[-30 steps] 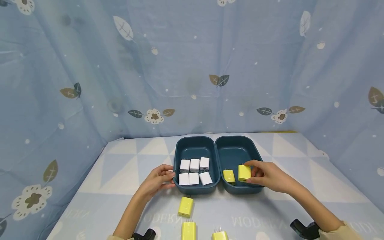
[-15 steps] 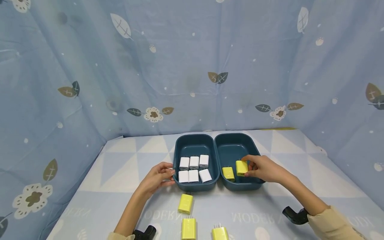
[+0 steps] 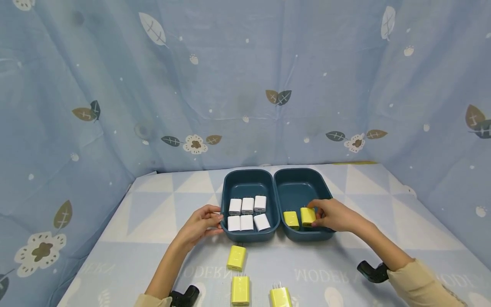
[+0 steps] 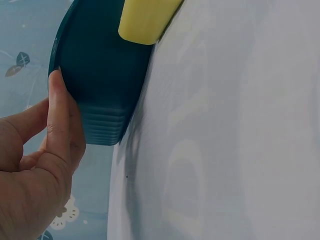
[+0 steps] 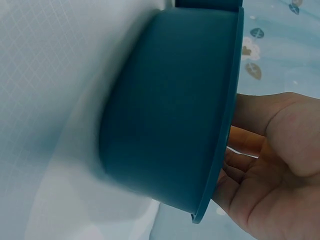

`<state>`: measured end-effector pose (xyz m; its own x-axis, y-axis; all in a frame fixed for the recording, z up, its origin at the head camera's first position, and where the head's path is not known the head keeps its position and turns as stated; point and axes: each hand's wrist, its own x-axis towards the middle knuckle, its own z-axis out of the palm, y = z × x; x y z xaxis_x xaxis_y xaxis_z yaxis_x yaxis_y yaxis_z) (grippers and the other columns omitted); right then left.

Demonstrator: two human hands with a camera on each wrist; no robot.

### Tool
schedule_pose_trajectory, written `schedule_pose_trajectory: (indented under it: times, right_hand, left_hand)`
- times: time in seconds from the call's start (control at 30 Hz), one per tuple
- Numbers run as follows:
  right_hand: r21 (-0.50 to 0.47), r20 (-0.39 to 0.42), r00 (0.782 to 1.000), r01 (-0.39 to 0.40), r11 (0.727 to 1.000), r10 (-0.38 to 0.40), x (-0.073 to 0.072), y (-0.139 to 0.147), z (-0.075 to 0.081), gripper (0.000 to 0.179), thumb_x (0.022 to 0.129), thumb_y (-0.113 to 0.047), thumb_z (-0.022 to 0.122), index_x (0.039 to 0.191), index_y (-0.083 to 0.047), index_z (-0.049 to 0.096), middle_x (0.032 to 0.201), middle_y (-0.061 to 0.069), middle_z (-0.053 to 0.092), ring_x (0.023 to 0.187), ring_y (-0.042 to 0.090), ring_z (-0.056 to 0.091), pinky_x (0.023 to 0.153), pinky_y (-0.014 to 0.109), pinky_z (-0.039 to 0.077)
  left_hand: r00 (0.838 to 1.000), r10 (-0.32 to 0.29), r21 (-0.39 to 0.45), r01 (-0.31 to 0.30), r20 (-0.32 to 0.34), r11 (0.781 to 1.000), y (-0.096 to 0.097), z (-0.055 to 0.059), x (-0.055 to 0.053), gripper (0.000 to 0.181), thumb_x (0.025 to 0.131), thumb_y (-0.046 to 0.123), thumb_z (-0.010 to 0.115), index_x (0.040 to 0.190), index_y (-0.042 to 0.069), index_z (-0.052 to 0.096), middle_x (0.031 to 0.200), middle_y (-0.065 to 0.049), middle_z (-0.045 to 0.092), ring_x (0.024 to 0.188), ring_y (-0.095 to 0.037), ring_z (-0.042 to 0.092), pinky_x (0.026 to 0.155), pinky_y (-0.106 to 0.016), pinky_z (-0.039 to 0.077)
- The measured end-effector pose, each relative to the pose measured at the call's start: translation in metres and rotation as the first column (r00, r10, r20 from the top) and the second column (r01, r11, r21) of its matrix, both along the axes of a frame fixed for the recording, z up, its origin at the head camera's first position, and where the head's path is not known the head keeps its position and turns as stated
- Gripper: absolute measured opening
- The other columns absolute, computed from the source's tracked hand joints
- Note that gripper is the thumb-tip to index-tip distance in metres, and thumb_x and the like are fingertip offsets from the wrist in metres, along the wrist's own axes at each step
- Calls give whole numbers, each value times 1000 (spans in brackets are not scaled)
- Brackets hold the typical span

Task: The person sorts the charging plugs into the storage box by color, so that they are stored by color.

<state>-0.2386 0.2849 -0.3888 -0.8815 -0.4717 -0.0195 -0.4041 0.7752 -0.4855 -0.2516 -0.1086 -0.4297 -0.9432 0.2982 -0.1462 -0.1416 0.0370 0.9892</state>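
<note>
My right hand [image 3: 333, 214] pinches a yellow plug-in charger [image 3: 307, 217] inside the right dark-teal bin [image 3: 303, 169], beside another yellow charger [image 3: 291, 220]. In the right wrist view, the bin's wall [image 5: 170, 105] hides that charger and the fingertips of my right hand [image 5: 280, 155]. My left hand [image 3: 200, 226] touches the left edge of the left teal bin [image 3: 249, 238]. The left wrist view shows the fingers of my left hand [image 4: 45, 145] against that bin's outer wall [image 4: 105, 75] near its rim. Several white chargers [image 3: 247, 222] lie in two rows within the left bin.
Three yellow chargers lie in front of the bins: one near the left bin [image 3: 236, 257], one closer to me [image 3: 240, 291], and one to its right [image 3: 281, 296]. The bins stand side by side on a patterned tablecloth [image 3: 153, 221]. A blue floral curtain [image 3: 245, 85] hangs behind.
My right hand has brought its yellow charger lower and left, closer to the other one in the right bin. The left hand stays at the left bin's edge. The head view has shifted slightly.
</note>
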Motion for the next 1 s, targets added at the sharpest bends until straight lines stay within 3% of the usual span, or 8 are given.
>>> schedule_pose_trajectory:
  times: [0.53, 0.77, 1.0]
  right_hand:
    - [45, 30, 999, 18, 999, -20, -6, -6, -6, 41, 79, -11, 73, 115, 1, 58, 71, -3, 54, 63, 12, 48, 55, 25, 44]
    - [23, 16, 1000, 2, 1000, -2, -5, -4, -7, 36, 82, -8, 70, 114, 2, 58, 74, -2, 60, 65, 10, 52, 57, 26, 47]
    - [-30, 2, 1000, 11, 1000, -11, 1, -4, 2, 36, 84, -9, 67, 117, 2, 57, 80, -1, 63, 67, 10, 56, 56, 25, 49]
  left_hand:
    - [1000, 6, -17, -6, 11, 1000, -2, 2, -1, 37, 91, 7, 58, 123, -5, 43, 98, -16, 56, 75, -19, 60, 71, -31, 57]
    - [1000, -2, -5, 2, 6, 1000, 1, 2, -3, 37, 91, 7, 59, 123, -5, 43, 99, -17, 55, 75, -19, 61, 71, -30, 57]
    - [1000, 4, -3, -4, 13, 1000, 0, 2, -2, 37, 91, 7, 59, 123, -5, 43, 100, -17, 54, 75, -19, 61, 72, -32, 57]
